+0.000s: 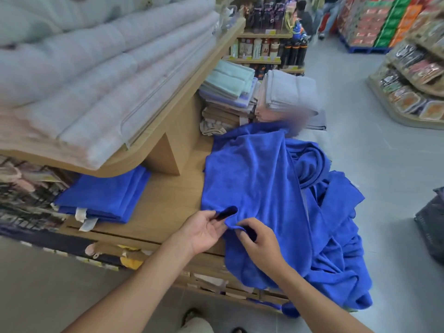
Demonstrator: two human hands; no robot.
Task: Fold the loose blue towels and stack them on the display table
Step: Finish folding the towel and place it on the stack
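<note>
Both forearms reach forward from the bottom of the view and meet at the near edge of the loose blue towel (252, 169). The left grip (204, 230) is turned palm up, its fingers curled in, and pinches a dark fold of the towel's hem between thumb and fingertips. The right grip (259, 241) lies just beside it with the back of the hand facing up, fingers bent down, pinching the same hem a little nearer the person. The towel lies spread over the wooden table (168, 203), its near part draping over the front edge. To its right, a heap of crumpled blue towels (336, 224) spills down off the table. A stack of folded blue towels (105, 195) rests on the table's left side, partly under a shelf of quilts (72, 68).
</note>
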